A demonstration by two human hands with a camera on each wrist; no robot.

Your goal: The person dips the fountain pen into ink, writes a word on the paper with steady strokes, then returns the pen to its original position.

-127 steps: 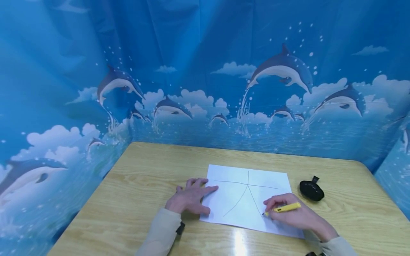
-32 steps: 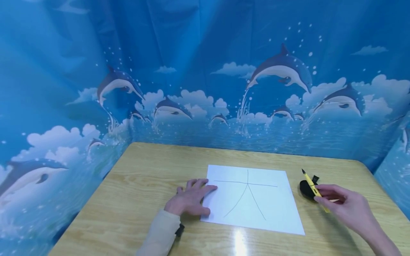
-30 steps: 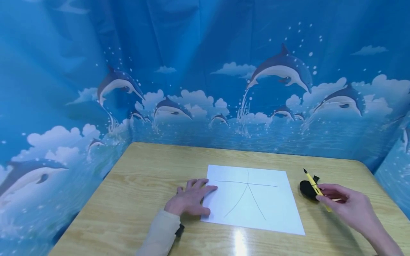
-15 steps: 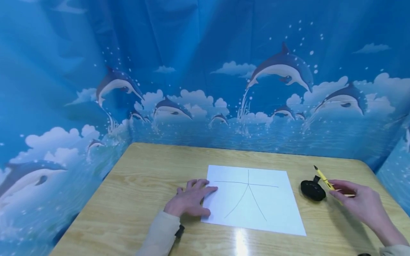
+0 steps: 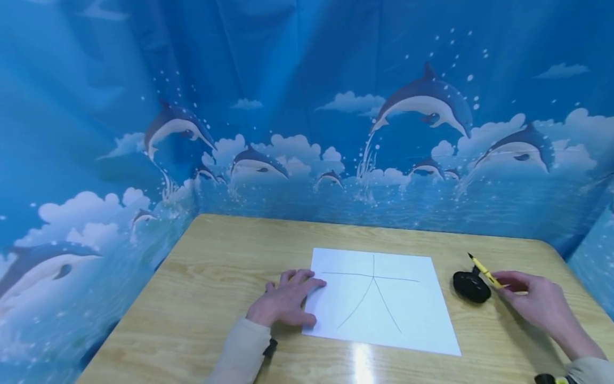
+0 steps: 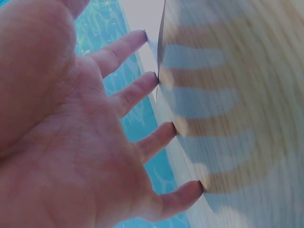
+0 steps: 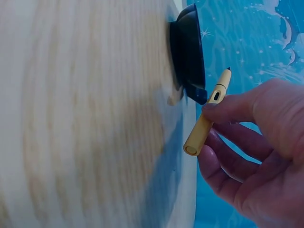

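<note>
My left hand point(image 5: 285, 301) rests with spread fingers on the left edge of a white sheet of paper point(image 5: 412, 309). In the left wrist view its fingertips point(image 6: 164, 130) press down at the paper's edge and on the wood. Thin dark strokes on the sheet form a long horizontal line, a short vertical one and two slanting legs. Off the paper to the right, my right hand point(image 5: 534, 298) pinches a yellow pen point(image 5: 484, 271) between thumb and fingers, its dark tip pointing up and away. Just left of that hand lies a glossy black oval dish point(image 5: 471, 288) with a stubby handle.
The wooden table point(image 5: 230, 266) carries the sheet and dish. A blue curtain point(image 5: 297, 106) printed with dolphins and clouds hangs behind it and at both sides. Light glares off the wood below the paper.
My right hand has lifted the pen off the paper and carried it right, past the black dish. The right slanting stroke is slightly longer. My left hand has stayed in place.
</note>
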